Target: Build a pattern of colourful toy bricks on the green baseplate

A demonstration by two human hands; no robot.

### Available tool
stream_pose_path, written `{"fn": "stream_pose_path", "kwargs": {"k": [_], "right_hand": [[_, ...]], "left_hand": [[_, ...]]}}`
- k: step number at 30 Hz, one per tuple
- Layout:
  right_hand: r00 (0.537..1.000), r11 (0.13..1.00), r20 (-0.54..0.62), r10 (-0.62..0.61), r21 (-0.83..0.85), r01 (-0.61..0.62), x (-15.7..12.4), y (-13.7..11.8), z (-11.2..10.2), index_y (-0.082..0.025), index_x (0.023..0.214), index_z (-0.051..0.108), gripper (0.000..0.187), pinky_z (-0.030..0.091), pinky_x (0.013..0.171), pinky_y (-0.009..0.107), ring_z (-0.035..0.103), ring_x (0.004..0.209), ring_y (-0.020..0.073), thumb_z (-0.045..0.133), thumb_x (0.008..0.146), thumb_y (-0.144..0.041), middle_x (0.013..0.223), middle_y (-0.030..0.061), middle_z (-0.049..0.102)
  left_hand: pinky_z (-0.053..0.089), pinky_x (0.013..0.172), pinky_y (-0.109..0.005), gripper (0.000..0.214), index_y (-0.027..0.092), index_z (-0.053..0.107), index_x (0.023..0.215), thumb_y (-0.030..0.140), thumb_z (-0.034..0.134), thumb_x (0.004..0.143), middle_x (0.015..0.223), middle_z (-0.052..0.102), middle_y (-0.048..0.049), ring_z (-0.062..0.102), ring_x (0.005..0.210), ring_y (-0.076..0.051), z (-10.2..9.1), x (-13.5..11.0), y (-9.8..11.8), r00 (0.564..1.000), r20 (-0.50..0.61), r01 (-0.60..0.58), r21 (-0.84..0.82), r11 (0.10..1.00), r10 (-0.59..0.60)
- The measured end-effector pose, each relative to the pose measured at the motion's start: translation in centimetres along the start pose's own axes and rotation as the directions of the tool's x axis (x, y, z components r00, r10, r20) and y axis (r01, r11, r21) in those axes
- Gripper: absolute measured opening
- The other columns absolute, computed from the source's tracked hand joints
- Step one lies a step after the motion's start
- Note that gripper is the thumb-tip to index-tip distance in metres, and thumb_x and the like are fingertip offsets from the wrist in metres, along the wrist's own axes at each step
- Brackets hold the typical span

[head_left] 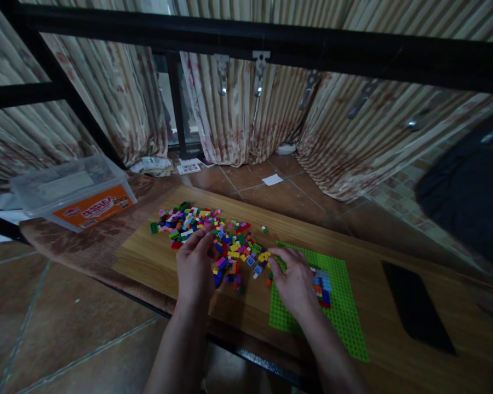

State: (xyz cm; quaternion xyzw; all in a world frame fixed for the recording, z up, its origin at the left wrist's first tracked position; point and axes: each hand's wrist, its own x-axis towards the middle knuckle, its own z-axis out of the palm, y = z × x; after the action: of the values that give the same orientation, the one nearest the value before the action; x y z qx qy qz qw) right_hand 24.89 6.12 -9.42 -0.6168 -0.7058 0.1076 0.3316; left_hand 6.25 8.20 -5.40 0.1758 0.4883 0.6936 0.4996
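Loose, many-coloured building bricks lie in a spread-out heap on the wooden board. Over the heap's near side, my left hand has its thumb and fingers pinched together; what they hold, if anything, is hidden. My right hand reaches over the left part of a green baseplate, its thumb and index finger closed at a yellow building brick by the heap's right end. On the baseplate, partly behind that hand, sits a patch of blue, red, white and orange bricks.
A clear plastic box with an orange label stands at the left. Right of the baseplate lies a flat black object. A black metal bar crosses above, before striped curtains. White paper lies on the tiled floor.
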Motion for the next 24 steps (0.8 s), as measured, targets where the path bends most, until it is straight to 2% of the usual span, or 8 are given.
{"fn": "stream_pose_path", "kwargs": {"k": [4, 9, 12, 18, 20, 24], "right_hand": [[0.997, 0.999, 0.072, -0.027, -0.038, 0.030, 2.2, -0.9, 1.2, -0.021, 0.104, 0.066, 0.024, 0.041, 0.090, 0.038, 0.056, 0.095, 0.0236, 0.048, 0.088, -0.021, 0.100, 0.0063, 0.068], [0.985, 0.989, 0.166, -0.038, -0.137, 0.061, 5.2, -2.8, 3.5, -0.020, 0.102, 0.067, 0.022, 0.041, 0.090, 0.038, 0.056, 0.097, 0.0250, 0.052, 0.087, -0.025, 0.098, 0.0085, 0.069], [0.984, 0.977, 0.176, -0.034, -0.200, 0.070, 6.4, -3.7, 4.9, -0.020, 0.097, 0.068, 0.020, 0.041, 0.088, 0.038, 0.057, 0.095, 0.0258, 0.053, 0.086, -0.027, 0.094, 0.0093, 0.069], [0.986, 0.950, 0.164, 0.031, -0.312, 0.022, 6.9, -4.3, 6.5, -0.023, 0.089, 0.069, 0.015, 0.043, 0.077, 0.036, 0.059, 0.087, 0.0260, 0.058, 0.083, -0.031, 0.084, 0.0098, 0.070], [0.983, 0.950, 0.168, 0.069, -0.311, -0.014, 6.9, -4.5, 6.6, -0.024, 0.090, 0.070, 0.014, 0.044, 0.075, 0.035, 0.061, 0.087, 0.0257, 0.060, 0.082, -0.029, 0.084, 0.0091, 0.070], [0.980, 0.967, 0.190, 0.063, -0.253, -0.013, 6.9, -5.1, 6.4, -0.023, 0.092, 0.070, 0.016, 0.045, 0.078, 0.035, 0.063, 0.090, 0.0258, 0.060, 0.080, -0.024, 0.087, 0.0088, 0.072]], "left_hand": [[0.033, 0.047, -0.014, 0.033, 0.011, 0.071, 0.087, 0.021, 0.076, 0.056, 0.066, 0.058, 0.0034, 0.044, 0.050, -0.002, -0.7, 0.3, 1.0, 0.999, -0.005, 0.048, -0.077, 0.996, -0.049], [0.034, 0.045, -0.013, 0.038, 0.011, 0.071, 0.093, 0.020, 0.076, 0.057, 0.067, 0.058, 0.0036, 0.044, 0.049, -0.001, -1.3, 0.5, 1.5, 0.997, 0.010, 0.082, -0.122, 0.989, -0.081], [0.035, 0.046, -0.013, 0.038, 0.011, 0.071, 0.093, 0.019, 0.076, 0.056, 0.067, 0.058, 0.0038, 0.045, 0.050, -0.002, -1.6, 0.7, 1.8, 0.995, 0.004, 0.100, -0.142, 0.985, -0.100], [0.034, 0.045, -0.013, 0.042, 0.011, 0.070, 0.097, 0.019, 0.077, 0.056, 0.065, 0.058, 0.0038, 0.046, 0.050, -0.002, -2.1, 0.9, 2.4, 0.994, 0.007, 0.107, -0.165, 0.980, -0.107], [0.035, 0.046, -0.013, 0.043, 0.010, 0.070, 0.097, 0.019, 0.077, 0.056, 0.065, 0.057, 0.0038, 0.046, 0.051, -0.003, -2.2, 0.9, 2.5, 0.993, 0.006, 0.114, -0.171, 0.979, -0.115], [0.033, 0.045, -0.014, 0.041, 0.011, 0.070, 0.096, 0.019, 0.076, 0.056, 0.064, 0.057, 0.0042, 0.044, 0.050, -0.002, -2.3, 0.9, 2.7, 0.992, 0.009, 0.125, -0.146, 0.981, -0.125]]}}
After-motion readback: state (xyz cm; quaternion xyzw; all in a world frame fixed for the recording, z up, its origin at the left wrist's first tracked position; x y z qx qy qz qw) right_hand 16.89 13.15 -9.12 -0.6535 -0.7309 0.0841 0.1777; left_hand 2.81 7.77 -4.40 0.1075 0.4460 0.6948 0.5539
